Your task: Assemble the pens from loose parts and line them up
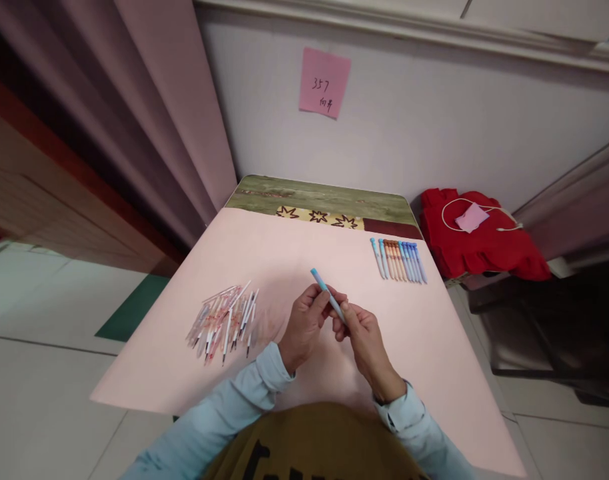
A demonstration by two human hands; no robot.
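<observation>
A light blue pen [336, 305] is held slantwise between my two hands above the pink tabletop sheet. My left hand [307, 319] pinches its middle, with the darker blue end pointing up and away. The fingers of my right hand [362, 333] are closed on the lower end, covering the tip. To the left lies a loose pile of white refills and clear pen parts [224, 323]. At the back right, a row of several finished-looking pens [402, 261] in blue and brown lies side by side.
The pink sheet [294, 247] covers most of a green patterned table [324, 193] standing against a wall. A pink note [324, 83] is stuck there. On the right, red cloth [484, 250] carries a white cable and another pink note. Curtains [169, 87] hang at the left.
</observation>
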